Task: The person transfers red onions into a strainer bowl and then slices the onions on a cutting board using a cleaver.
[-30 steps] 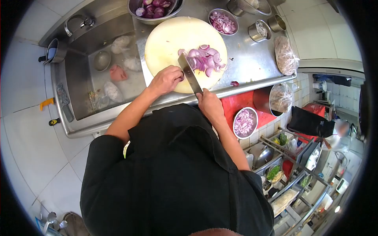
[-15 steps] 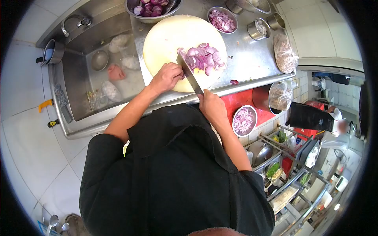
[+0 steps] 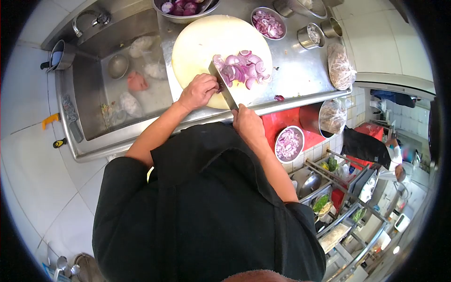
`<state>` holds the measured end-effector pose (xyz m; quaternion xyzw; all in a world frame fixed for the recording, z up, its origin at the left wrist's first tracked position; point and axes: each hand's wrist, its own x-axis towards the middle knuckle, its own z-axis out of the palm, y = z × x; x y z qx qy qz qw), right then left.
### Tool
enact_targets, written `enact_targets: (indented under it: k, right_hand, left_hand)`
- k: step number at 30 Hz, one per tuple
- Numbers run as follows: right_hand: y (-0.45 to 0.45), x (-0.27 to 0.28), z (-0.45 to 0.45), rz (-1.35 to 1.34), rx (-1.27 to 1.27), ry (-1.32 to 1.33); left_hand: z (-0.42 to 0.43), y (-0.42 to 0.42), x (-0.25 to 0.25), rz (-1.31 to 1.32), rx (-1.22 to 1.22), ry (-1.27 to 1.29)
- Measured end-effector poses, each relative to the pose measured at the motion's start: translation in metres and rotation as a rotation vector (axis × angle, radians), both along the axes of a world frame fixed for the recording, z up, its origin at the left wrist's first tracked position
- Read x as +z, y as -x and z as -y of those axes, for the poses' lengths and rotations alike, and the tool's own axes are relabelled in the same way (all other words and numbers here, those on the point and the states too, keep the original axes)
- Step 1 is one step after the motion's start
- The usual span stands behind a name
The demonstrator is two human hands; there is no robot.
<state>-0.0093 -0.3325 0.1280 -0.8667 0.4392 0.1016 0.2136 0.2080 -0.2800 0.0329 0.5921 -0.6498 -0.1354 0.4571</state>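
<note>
My right hand (image 3: 249,123) is closed round the handle of a broad-bladed kitchen knife (image 3: 223,87). Its blade slants across the round, pale cutting board (image 3: 197,44). Beside the blade's left face, my left hand (image 3: 200,91) has its fingers curled over a piece of red onion, which is mostly hidden under the fingertips. Sliced red onion (image 3: 242,69) lies in a loose heap on the board, just right of the blade.
Left of the board is a sink (image 3: 89,94) with bags and a bowl in it. Bowls of whole onions (image 3: 185,8) and sliced onion (image 3: 268,23) stand behind. Another sliced-onion bowl (image 3: 289,144) sits lower right. A person (image 3: 376,148) bends near a rack (image 3: 347,197).
The knife blade has tilted a little, showing more of its flat side, and my right hand has shifted slightly left. My left hand stays nearly in place. The other person has moved slightly.
</note>
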Motion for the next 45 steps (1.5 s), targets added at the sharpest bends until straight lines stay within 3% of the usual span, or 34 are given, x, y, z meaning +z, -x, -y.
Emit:
enact_targets:
  k: [5, 8, 15, 20, 36, 45]
  right_hand:
    - [0.007, 0.029, -0.002, 0.046, -0.008, -0.015]
    - [0.005, -0.015, -0.003, 0.011, -0.004, -0.012]
    - [0.005, 0.032, -0.001, 0.063, 0.002, -0.008]
    - [-0.004, -0.008, 0.002, 0.018, 0.023, 0.018]
    - [0.016, 0.04, -0.012, -0.006, -0.031, -0.026]
    - [0.019, 0.012, -0.008, -0.012, -0.001, -0.062]
  left_hand:
    - [-0.003, 0.001, 0.002, 0.017, 0.031, 0.033]
    - [-0.002, 0.0, 0.001, 0.019, 0.015, 0.003]
    - [-0.003, 0.002, -0.002, 0.001, 0.049, 0.036]
    - [-0.002, 0.001, -0.003, -0.003, 0.037, 0.039]
    - [-0.003, 0.003, -0.004, -0.014, 0.077, 0.096]
    - [-0.003, 0.005, 0.001, 0.004, 0.092, 0.104]
